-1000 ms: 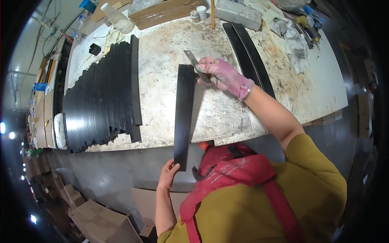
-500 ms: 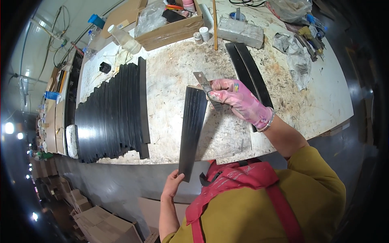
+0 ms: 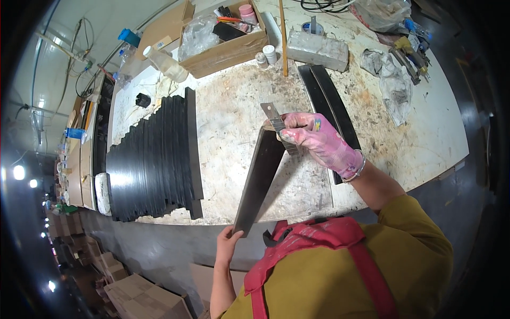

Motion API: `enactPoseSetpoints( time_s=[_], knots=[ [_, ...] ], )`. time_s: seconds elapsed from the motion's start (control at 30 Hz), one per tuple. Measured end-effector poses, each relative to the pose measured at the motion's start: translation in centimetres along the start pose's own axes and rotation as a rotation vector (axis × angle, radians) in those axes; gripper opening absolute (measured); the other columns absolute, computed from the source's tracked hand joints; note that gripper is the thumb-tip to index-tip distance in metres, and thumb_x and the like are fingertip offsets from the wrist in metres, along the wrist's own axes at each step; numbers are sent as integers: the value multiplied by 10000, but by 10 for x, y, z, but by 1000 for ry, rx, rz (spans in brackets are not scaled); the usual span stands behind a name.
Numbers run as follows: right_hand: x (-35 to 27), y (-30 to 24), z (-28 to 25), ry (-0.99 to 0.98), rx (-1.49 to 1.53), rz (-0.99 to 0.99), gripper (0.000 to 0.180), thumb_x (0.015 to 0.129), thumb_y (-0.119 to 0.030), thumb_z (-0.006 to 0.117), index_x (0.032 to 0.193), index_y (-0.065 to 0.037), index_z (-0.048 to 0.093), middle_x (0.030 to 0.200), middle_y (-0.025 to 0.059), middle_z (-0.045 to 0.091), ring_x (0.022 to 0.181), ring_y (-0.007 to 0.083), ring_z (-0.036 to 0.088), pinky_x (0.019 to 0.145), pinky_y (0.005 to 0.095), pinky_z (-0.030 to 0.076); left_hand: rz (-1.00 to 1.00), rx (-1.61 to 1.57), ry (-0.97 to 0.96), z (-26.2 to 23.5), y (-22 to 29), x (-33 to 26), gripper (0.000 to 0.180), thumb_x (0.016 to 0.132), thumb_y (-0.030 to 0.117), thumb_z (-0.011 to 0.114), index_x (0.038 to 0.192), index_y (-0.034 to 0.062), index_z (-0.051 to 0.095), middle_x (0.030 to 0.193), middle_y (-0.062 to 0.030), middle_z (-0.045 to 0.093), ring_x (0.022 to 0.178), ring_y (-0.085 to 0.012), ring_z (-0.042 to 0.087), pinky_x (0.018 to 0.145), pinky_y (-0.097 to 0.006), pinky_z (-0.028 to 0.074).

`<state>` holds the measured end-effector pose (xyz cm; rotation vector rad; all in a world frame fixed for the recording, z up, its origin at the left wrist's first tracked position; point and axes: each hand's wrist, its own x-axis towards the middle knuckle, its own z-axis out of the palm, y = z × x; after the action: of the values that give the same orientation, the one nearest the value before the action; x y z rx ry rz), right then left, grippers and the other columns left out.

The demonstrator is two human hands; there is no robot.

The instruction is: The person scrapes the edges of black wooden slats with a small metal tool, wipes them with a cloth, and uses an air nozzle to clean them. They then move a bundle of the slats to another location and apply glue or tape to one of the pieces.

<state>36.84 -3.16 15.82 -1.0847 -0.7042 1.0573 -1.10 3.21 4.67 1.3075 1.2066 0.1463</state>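
My bare left hand (image 3: 228, 242) pinches the near end of a long black strip (image 3: 260, 181) between thumb and fingers, just past the table's front edge. The strip slants away from me over the table, turned partly on its side. In a pink, paint-stained glove, my right hand (image 3: 325, 146) grips a bare snap-off knife blade (image 3: 272, 115), with scored lines across the metal. The blade lies close against the strip's far end; whether it touches cannot be made out. To the left, a row of similar black strips (image 3: 154, 165) stands packed together.
Two black strips (image 3: 329, 101) lie right of my glove. Behind are a cardboard box (image 3: 228, 55) of supplies, a wrapped block (image 3: 319, 49), a wooden stick (image 3: 284, 40) and small white jars (image 3: 269, 53). A crumpled rag (image 3: 396, 95) and hand tools (image 3: 411, 58) lie at the right.
The held strip has rolled, so a narrow edge now shows along its left side. My right hand and the blade stay by its far end. The whole view has shifted slightly.
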Motion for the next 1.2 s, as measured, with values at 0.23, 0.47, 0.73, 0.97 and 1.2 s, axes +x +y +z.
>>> enactPoseSetpoints(
  time_s=[0.23,0.47,0.73,0.97,1.2],
  knots=[
    [20,-32,-44,75,167,-212,38,853,-24,585,885,-5,592,843,-46,545,713,27,468,689,167,407,395,489,162,24,88,16,192,759,62,693,901,-36,607,722,-64,608,663,-112,536,630,-249,440],
    [15,-102,-34,74,-13,-482,47,826,53,540,793,21,530,1130,176,581,856,81,538,743,188,443,789,591,89,68,161,91,210,769,125,692,923,22,595,847,-141,633,752,-307,611,630,-349,464],
    [17,-118,34,-134,103,-252,51,799,-29,638,821,-4,600,754,-30,505,746,55,470,696,204,388,1001,201,15,87,271,59,228,738,57,720,918,-10,597,782,-82,650,736,-124,597,684,-265,457],
    [30,-69,65,-285,422,-87,143,904,-88,524,999,17,545,1106,144,596,933,183,611,812,298,518,1113,-317,56,19,272,24,294,871,7,570,1161,1,522,1063,-29,589,934,-87,529,834,-236,412],
    [26,-5,61,-230,470,188,158,908,-130,517,1001,-3,517,1083,189,582,956,249,616,777,336,538,1057,-367,250,-29,252,1,284,905,104,573,1178,34,531,1090,-3,575,963,-72,523,852,-235,402]
  ],
)
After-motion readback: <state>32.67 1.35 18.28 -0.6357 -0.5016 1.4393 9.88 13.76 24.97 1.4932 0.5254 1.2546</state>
